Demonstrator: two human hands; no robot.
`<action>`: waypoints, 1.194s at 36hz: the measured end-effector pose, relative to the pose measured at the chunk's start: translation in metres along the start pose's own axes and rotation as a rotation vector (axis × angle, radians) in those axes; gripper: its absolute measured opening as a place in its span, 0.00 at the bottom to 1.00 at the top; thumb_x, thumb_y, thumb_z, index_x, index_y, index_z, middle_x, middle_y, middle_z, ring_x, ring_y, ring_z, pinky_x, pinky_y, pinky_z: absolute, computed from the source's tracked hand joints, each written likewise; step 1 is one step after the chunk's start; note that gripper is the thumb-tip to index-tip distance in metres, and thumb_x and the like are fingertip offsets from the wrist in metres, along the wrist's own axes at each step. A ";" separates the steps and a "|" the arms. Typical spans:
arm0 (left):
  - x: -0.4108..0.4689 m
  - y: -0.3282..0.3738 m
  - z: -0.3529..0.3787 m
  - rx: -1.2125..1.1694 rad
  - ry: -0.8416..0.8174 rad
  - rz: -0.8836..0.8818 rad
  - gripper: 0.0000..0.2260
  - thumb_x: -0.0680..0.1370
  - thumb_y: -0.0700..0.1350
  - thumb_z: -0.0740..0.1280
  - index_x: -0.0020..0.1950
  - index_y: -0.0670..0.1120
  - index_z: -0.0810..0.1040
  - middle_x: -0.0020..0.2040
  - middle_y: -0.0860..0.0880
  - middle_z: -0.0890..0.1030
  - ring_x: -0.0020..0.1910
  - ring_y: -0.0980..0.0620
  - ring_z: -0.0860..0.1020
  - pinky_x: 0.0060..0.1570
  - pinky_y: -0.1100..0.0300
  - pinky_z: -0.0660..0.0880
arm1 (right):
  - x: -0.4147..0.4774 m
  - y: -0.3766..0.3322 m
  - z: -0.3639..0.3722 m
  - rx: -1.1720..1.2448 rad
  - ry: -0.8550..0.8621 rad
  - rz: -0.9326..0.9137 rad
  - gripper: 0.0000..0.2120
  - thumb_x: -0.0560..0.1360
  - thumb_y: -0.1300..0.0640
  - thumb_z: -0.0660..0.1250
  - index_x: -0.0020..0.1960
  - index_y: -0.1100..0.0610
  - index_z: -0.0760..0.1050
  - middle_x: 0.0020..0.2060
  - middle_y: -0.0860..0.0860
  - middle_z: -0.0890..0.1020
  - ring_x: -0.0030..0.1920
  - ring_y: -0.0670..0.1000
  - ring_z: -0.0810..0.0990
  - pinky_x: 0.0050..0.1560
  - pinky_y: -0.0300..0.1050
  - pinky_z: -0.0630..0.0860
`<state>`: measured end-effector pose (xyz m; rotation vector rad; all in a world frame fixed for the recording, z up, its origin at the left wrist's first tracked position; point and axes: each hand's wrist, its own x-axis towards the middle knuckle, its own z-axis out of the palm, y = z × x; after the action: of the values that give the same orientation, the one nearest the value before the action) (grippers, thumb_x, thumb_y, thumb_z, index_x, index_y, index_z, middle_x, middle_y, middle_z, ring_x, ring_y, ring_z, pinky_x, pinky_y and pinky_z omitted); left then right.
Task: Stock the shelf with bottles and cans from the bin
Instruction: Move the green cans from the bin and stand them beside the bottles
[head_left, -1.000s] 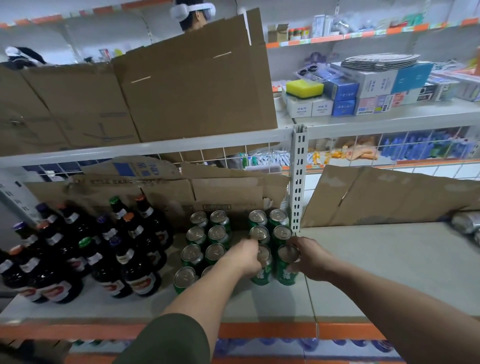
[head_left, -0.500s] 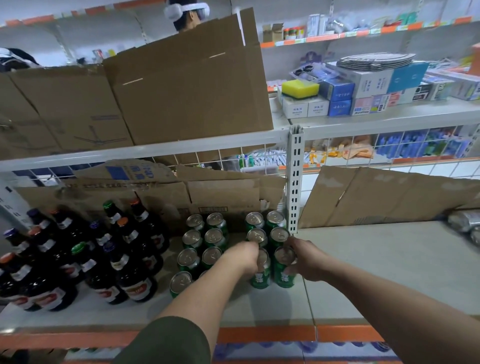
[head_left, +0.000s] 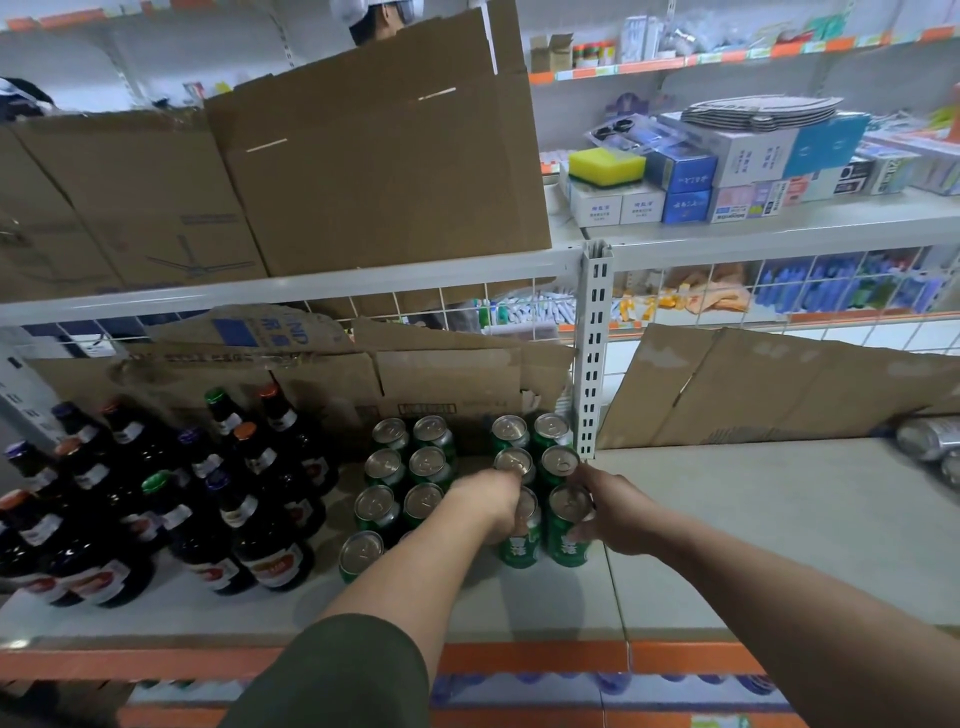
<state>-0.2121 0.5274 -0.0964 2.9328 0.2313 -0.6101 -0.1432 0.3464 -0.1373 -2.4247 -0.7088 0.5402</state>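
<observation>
Several green cans with silver tops stand in rows on the grey shelf (head_left: 753, 545), left of the white upright post. My left hand (head_left: 491, 506) grips the front can of one row (head_left: 522, 545). My right hand (head_left: 618, 514) grips the can beside it (head_left: 569, 525), at the front of the rightmost row. Both cans stand upright on the shelf. Several dark glass bottles (head_left: 265, 540) with coloured caps stand to the left of the cans. The bin is not in view.
Flattened cardboard (head_left: 457, 379) leans against the wire back behind the cans and on the right bay. The white upright post (head_left: 592, 353) stands just behind my right hand. A silver can (head_left: 930, 441) lies at the far right. The shelf above holds cardboard boxes, small cartons and a sponge.
Both hands stay on the two front cans. The view has shifted slightly to the left and nearer; the cans have not visibly moved.
</observation>
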 end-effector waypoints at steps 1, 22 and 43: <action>0.000 0.000 0.000 -0.001 -0.002 0.000 0.19 0.78 0.49 0.72 0.65 0.45 0.72 0.60 0.42 0.78 0.58 0.41 0.78 0.51 0.53 0.74 | 0.000 0.000 0.000 0.002 -0.005 -0.002 0.29 0.66 0.58 0.80 0.63 0.52 0.71 0.57 0.51 0.79 0.53 0.53 0.78 0.51 0.44 0.75; -0.008 0.019 -0.069 -0.116 0.045 0.120 0.22 0.73 0.53 0.74 0.61 0.49 0.70 0.61 0.45 0.78 0.54 0.44 0.77 0.52 0.51 0.77 | -0.013 -0.007 -0.039 0.071 -0.095 0.104 0.45 0.68 0.58 0.80 0.74 0.52 0.54 0.69 0.58 0.65 0.66 0.57 0.72 0.63 0.48 0.73; 0.086 0.426 -0.093 -0.239 0.164 0.800 0.13 0.75 0.32 0.61 0.53 0.47 0.79 0.42 0.51 0.78 0.47 0.48 0.78 0.45 0.60 0.72 | -0.216 0.262 -0.290 -0.134 0.549 0.544 0.22 0.71 0.51 0.70 0.61 0.56 0.70 0.60 0.57 0.78 0.58 0.59 0.77 0.53 0.47 0.74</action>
<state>-0.0232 0.1359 -0.0031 2.5217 -0.7606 -0.1957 -0.0682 -0.0793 -0.0255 -2.7080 0.1548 0.0009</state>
